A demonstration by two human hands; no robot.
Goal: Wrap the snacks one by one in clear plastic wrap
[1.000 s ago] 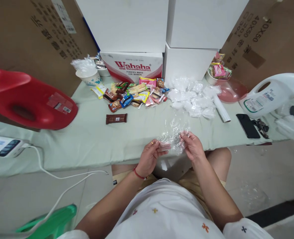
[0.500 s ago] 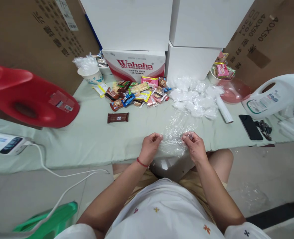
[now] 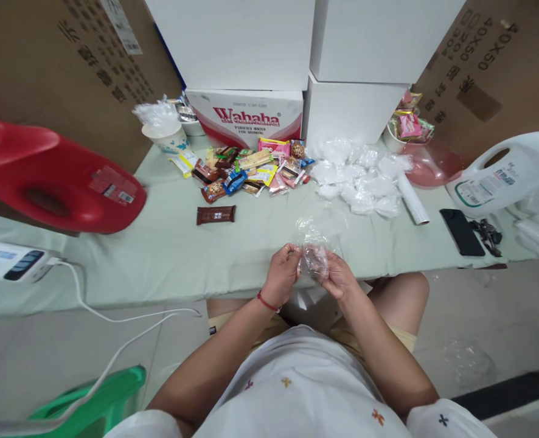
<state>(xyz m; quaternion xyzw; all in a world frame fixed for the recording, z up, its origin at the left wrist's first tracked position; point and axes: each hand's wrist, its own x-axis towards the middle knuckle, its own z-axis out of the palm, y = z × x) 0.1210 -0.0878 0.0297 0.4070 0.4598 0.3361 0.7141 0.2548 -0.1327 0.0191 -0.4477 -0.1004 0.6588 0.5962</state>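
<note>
A crinkled piece of clear plastic film (image 3: 314, 258) is stretched between my two hands at the table's front edge. My left hand (image 3: 286, 271) pinches its left side, thumb on top. On the other side my right hand (image 3: 336, 272) grips the film, and its fingers show through the plastic. Beyond, a brown wrapped chocolate bar (image 3: 216, 214) lies alone on the cloth. Behind it is a pile of wrapped snacks (image 3: 255, 170). To the right sits a heap of crumpled clear plastic bundles (image 3: 358, 179), with a white roll (image 3: 412, 201) beside it.
A red jug (image 3: 59, 176) and a white power bank (image 3: 11, 261) with a cable are at left. A white jug (image 3: 493, 179), black phone (image 3: 462, 232) and keys (image 3: 486, 236) are at right. A Wahaba carton (image 3: 246, 118) and white boxes stand behind. Below is a green stool (image 3: 91, 401).
My hands have come closer together, the right one moving left. The plastic film between them is now bunched smaller and gathered over the right fingers.
</note>
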